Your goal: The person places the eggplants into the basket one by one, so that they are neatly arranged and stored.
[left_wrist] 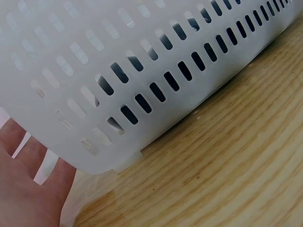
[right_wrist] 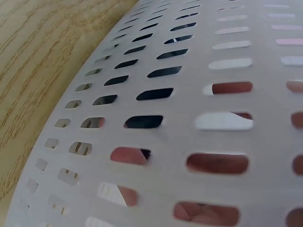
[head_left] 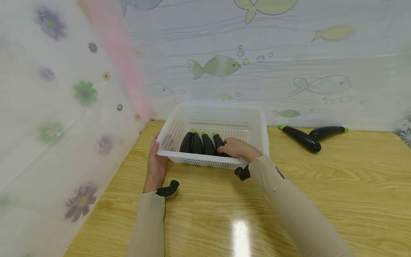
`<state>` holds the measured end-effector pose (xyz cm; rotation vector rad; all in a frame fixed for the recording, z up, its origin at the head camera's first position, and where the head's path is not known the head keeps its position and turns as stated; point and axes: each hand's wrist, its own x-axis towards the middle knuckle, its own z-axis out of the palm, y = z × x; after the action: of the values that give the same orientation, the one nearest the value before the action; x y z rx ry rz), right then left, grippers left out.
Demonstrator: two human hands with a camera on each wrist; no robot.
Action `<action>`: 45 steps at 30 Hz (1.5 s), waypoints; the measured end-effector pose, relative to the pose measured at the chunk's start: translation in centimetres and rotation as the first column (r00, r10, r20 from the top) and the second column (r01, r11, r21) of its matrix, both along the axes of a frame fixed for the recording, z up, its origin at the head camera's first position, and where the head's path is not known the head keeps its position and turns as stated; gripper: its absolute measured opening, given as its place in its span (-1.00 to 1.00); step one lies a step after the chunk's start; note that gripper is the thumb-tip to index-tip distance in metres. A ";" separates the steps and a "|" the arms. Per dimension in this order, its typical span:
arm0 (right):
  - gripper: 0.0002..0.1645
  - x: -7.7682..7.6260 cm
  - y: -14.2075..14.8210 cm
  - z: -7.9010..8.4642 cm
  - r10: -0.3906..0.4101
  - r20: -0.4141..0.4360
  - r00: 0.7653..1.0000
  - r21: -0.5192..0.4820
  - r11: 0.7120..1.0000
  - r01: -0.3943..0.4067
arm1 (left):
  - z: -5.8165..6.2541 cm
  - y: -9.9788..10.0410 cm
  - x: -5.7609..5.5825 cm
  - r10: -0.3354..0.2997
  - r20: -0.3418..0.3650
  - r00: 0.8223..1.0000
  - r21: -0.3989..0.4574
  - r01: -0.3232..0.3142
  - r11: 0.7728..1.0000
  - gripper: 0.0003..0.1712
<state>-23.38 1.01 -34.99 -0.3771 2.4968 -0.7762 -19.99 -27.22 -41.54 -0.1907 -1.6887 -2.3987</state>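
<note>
Several dark eggplants (head_left: 197, 143) with bright green stem ends lie side by side in a white perforated plastic basket (head_left: 218, 159). My right hand (head_left: 237, 147) reaches over the front rim and grips the rightmost eggplant (head_left: 218, 141) of the row. Through the slots in the right wrist view, parts of the fingers (right_wrist: 217, 163) show beside dark eggplant skin; the rest is hidden by the basket wall. My left hand (head_left: 156, 162) rests against the basket's left end from outside, its fingers extended along the wall. In the left wrist view those spread fingers (left_wrist: 35, 156) touch the basket's end.
Two more eggplants lie on the wooden table (head_left: 359, 178) right of the basket, a long one (head_left: 302, 138) touching another (head_left: 327, 132). A curtain with fish prints (head_left: 218, 82) hangs behind, and a flowered curtain (head_left: 64, 117) borders the left side. Each wrist carries a black mount.
</note>
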 end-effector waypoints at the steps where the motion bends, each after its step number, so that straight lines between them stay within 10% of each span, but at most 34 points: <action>1: -0.27 -0.1 0.0 0.0 0.001 -0.005 1.000 -0.003 1.000 -0.001 | 0.0 0.0 0.0 0.002 -0.001 1.000 -0.001 -0.002 1.000 -0.41; 21: -0.24 -0.1 0.3 0.2 -0.071 -0.144 0.987 -0.002 0.997 0.072 | -0.1 0.2 0.2 -0.011 -0.019 1.000 -0.005 0.011 1.000 -0.40; 45: -0.56 2.8 2.9 0.8 -0.035 -0.541 0.841 -0.144 0.988 -0.051 | 0.0 0.2 0.1 -0.015 -0.030 0.999 -0.035 0.014 0.999 -0.37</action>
<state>-20.62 3.89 -34.16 -0.7546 2.9597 -0.9684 -19.88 -27.00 -41.50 -0.2434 -1.7219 -2.3658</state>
